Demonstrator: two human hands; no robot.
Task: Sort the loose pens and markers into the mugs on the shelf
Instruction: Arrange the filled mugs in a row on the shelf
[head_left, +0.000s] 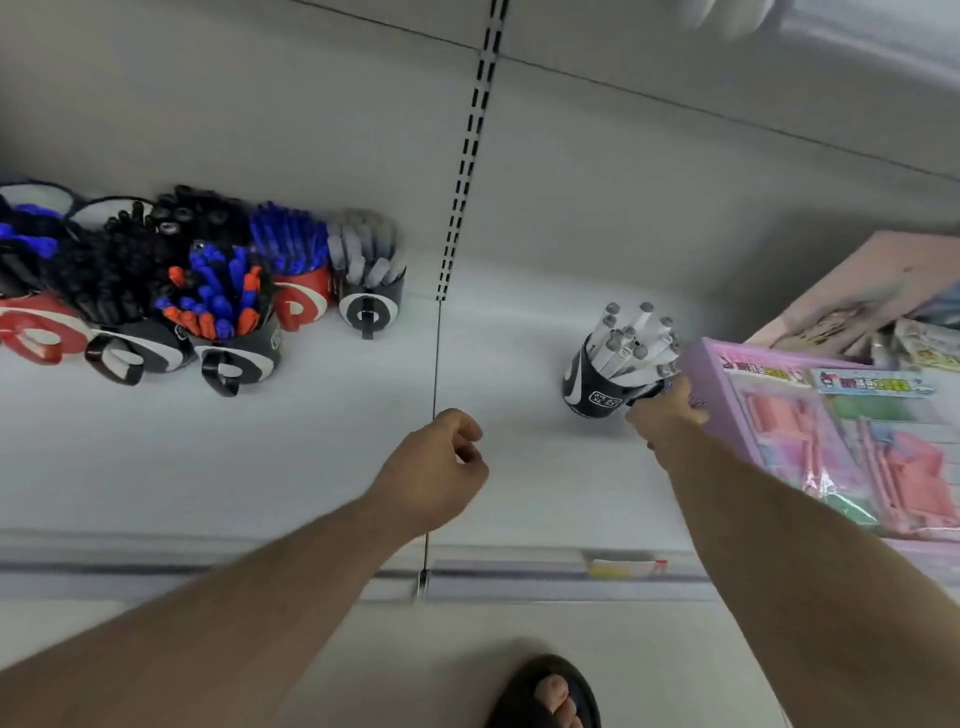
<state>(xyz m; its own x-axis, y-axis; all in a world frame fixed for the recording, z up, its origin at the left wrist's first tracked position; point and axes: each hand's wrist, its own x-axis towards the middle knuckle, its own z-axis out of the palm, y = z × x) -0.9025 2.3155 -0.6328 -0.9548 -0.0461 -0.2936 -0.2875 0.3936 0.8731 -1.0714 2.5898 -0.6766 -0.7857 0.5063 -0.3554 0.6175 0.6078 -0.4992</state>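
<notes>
The right hand (662, 415) reaches onto the white shelf (519, 374), its grip wrapped round the near side of a black mug (589, 387) packed with white, grey-capped markers (631, 338); the fingers themselves are hidden behind the mug (only the back of the hand shows). Just right of that grip, touching the wrist, lies a purple stationery box (831, 426), with a pink packet (872, 291) beyond it. The left hand (436, 467) hovers above the shelf's front part, well left of the held mug, its grip loosely curled and holding nothing. Far to its left stands a cluster of mugs (197, 312), red and black ones, crowded with blue, black and orange pens; the nearest, a black mug of grey markers (369, 280), stands at the cluster's right end. Below, a sandalled foot (550, 696) rests on the floor.
</notes>
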